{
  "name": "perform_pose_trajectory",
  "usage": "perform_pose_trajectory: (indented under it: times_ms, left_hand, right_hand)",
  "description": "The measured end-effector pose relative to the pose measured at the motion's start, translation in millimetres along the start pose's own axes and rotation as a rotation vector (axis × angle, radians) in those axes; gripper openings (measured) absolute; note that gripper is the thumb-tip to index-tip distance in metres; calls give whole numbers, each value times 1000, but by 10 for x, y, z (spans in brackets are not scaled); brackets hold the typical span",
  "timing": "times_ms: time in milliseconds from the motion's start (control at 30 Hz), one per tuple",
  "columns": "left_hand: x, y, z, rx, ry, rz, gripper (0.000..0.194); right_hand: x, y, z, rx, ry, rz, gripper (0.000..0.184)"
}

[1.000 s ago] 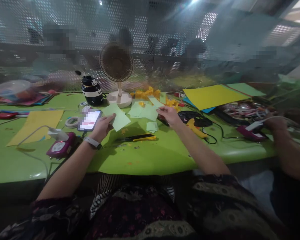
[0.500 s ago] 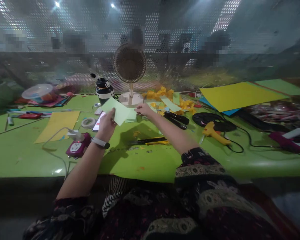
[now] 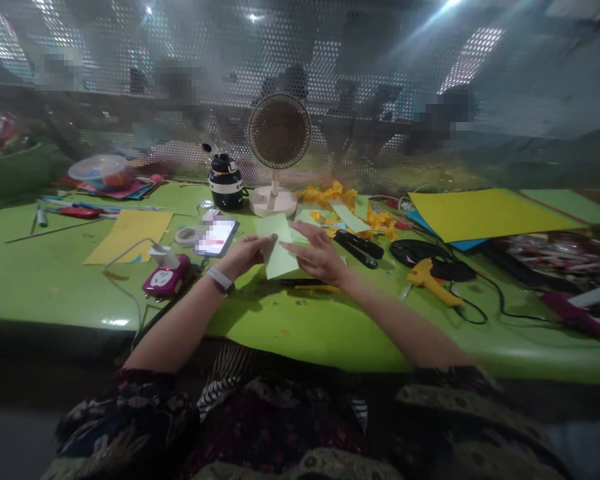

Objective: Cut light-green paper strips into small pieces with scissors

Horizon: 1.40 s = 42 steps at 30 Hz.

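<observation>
My left hand (image 3: 245,256), with a watch on its wrist, pinches the left edge of a light green sheet of paper (image 3: 281,257) held above the table. At the sheet's right side my right hand (image 3: 323,257) has its fingers stretched out and apart, at or close to the paper's edge. Whether they touch it is hard to tell. Below the paper lies a black and yellow cutter knife (image 3: 315,288), partly hidden. More light green paper pieces (image 3: 349,216) lie behind the hands among crumpled orange paper (image 3: 333,195). A black stapler (image 3: 359,249) rests just right of my right hand.
A lit phone (image 3: 217,238), a tape roll (image 3: 186,237) and a purple power socket (image 3: 166,277) lie on the left. A fan (image 3: 279,133) and a dark bottle (image 3: 226,187) stand behind. At right are a yellow glue gun (image 3: 434,283), its cable and large yellow sheets (image 3: 490,210).
My right hand has moved from the paper pile to the held sheet, and its fingers have spread. My left hand has brought the sheet lower, nearer the middle. The view has shifted.
</observation>
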<state>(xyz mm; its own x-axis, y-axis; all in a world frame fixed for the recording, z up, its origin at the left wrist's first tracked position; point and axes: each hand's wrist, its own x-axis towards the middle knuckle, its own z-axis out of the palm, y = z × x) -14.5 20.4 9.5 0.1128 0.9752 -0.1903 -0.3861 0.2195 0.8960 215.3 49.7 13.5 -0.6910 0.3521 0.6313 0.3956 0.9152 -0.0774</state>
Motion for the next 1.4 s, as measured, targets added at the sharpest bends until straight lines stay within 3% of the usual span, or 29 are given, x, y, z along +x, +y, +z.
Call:
perform_pose_trajectory:
  times_ms: [100,167,400,567,667,833,1400]
  left_hand:
    - [-47,-46,46,26,-91,-28,10]
    - [-52,-63,58,-8,-92,-5,11]
    - [-67,-144,128,-134,-95,58,18]
    - [-110,-198,210,-171,-102,-8,27]
    - [-120,-215,214,-141,-141,2,37]
    - [-126,-275,184,-46,-202,77,34]
    - [-105,-325,202,-30,-184,86,23]
  right_hand:
    - [-107,-166,-26,55,64,-46,17]
    - [-126,-249,7,114,105,3,14]
    - [-117,-366,70,335,265,496,33]
    - [-91,-359,69,554,218,715,48]
    - [-79,-381,61,552,196,748,48]
    - [-78,-406,56,570,195,767,49]
    - [-90,-411,47,510,166,754,47]
